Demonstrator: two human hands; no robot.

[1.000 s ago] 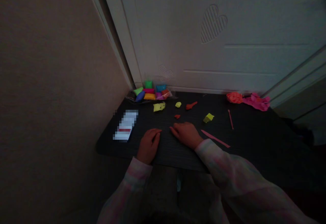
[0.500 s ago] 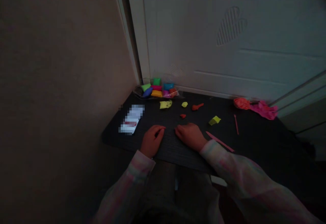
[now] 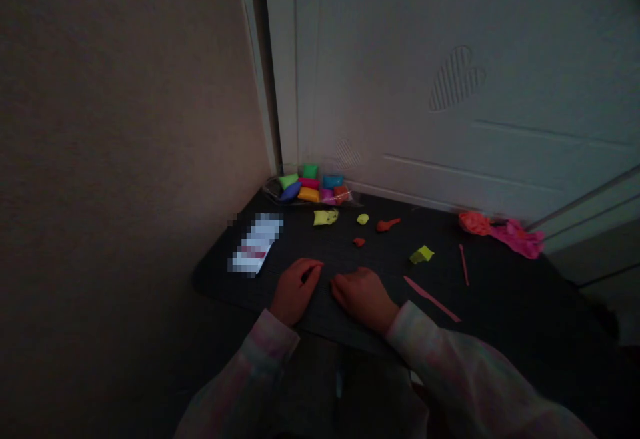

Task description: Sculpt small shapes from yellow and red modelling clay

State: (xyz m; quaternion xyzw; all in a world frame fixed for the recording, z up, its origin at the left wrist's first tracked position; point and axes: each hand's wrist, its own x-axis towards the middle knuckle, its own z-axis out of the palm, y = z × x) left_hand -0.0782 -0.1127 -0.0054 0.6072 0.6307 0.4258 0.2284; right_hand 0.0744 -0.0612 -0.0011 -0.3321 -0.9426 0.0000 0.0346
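A: Start at the far left. What's there?

B: A brown wall [image 3: 125,159], then a pale, pixelated slab [image 3: 257,244] lying on the dark table [image 3: 520,306].

A: And beside that?

B: The left hand [image 3: 295,289], near the table's front edge. Its fingers are bent, with a narrow gap between thumb and forefinger; I can't tell if they hold anything.

A: Behind it?

B: A clear bag [image 3: 354,198] of coloured packets [image 3: 309,194] at the back, by the white panel [image 3: 390,59]. In front of the bag lies a yellow packet [image 3: 326,217].

A: Moving right?

B: A small red lump [image 3: 359,242] lies beyond the right hand [image 3: 364,299], apart from it, with a yellow lump [image 3: 363,219] farther back. That hand is knuckles-up, fingers curled under, so I can't tell what they hold, if anything.

A: Next?

B: An orange-red piece [image 3: 387,224] with a thin tail, then a yellow-green boxy piece [image 3: 421,255]. Nearer, a pink knife-shaped strip [image 3: 433,299] slants just right of the right hand, not touching it.

A: And at the end?

B: A thin pink stick [image 3: 465,266], then a crumpled coral bundle [image 3: 475,223] touching a bright pink one [image 3: 517,237].
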